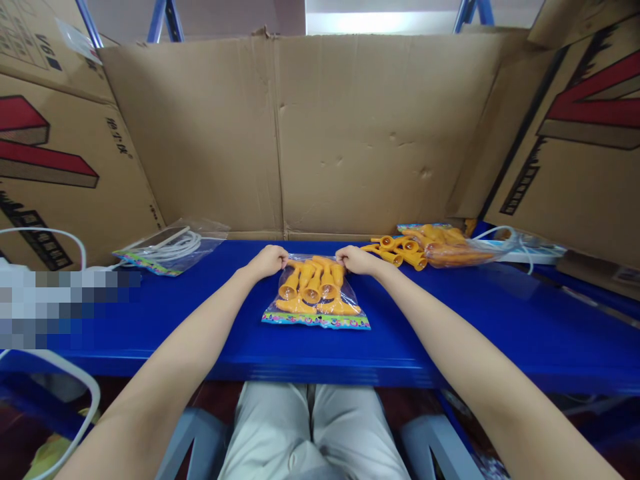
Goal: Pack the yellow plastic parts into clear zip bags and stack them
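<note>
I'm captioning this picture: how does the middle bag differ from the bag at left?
The middle bag shows orange pieces; the left bag shows coiled white cable. The left hand and right hand pinch the middle bag's far corners, while the left bag lies untouched. Both are clear plastic with a colourful strip.

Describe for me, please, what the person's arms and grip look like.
The left arm and right arm are bare and tapering, with no sleeve, watch or bracelet in view. The left grip and right grip are ungloved; no ring can be made out.
</note>
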{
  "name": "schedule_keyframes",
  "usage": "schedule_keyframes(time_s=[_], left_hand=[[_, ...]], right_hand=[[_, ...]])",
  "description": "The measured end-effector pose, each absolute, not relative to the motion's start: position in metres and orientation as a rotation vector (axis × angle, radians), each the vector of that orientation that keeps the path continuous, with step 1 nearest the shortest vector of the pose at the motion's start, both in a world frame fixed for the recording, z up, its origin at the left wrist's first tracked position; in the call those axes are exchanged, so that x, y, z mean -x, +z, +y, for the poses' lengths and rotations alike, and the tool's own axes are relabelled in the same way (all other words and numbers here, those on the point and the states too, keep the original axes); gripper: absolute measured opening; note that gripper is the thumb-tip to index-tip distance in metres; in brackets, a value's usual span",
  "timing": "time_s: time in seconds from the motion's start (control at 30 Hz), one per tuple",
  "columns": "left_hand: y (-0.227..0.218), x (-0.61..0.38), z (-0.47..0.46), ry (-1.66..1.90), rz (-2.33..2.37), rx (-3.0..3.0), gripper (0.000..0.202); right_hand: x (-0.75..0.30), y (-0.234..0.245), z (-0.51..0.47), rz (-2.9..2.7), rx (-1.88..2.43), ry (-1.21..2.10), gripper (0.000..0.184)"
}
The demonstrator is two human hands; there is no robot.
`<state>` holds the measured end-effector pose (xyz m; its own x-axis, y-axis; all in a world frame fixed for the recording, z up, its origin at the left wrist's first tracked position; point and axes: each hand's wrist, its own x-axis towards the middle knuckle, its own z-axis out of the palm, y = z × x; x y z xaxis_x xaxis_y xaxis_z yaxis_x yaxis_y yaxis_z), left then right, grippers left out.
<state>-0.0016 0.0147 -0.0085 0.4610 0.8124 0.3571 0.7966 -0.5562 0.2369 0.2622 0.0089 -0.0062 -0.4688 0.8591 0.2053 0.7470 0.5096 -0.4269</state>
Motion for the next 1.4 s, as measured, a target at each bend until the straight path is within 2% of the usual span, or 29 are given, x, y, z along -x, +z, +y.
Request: schedule_keyframes(time_s=[0.1,0.2,0.6,0.73,1.03,1.27,1.4], left_hand=[[-0.009,0.001,0.013,0.591,1.531,-2.738,0.021],[-0.009,-0.001,0.01,0.503,1.598,-2.794,0.02],[0.0,-0.011,-0.005,0.224,1.776,-2.956,0.022],[0.0,-0.012,-0.007,0.273,1.767,-3.018,0.023],[0.002,-0.018,-0.011,0.469,1.66,-3.153,0.028],[0.003,-0.019,-0.012,0.595,1.648,-3.176,0.03],[0.003,-0.019,-0.011,0.672,1.576,-3.185,0.031]], right_hand=[[-0.257,-0.001,0.002,-2.509,1.423,0.043,0.022],[-0.251,0.006,-0.009,-2.545,1.57,-0.086,0.022],[-0.249,0.009,-0.007,-2.46,1.549,0.116,0.023],[-0.252,0.002,-0.003,-2.194,1.39,0.333,0.014],[-0.27,0.002,-0.001,-2.034,1.199,1.283,0.039],[-0.262,0.005,-0.015,-1.696,1.03,1.792,0.026],[-0.258,0.0,-0.014,-1.62,1.023,1.89,0.018]])
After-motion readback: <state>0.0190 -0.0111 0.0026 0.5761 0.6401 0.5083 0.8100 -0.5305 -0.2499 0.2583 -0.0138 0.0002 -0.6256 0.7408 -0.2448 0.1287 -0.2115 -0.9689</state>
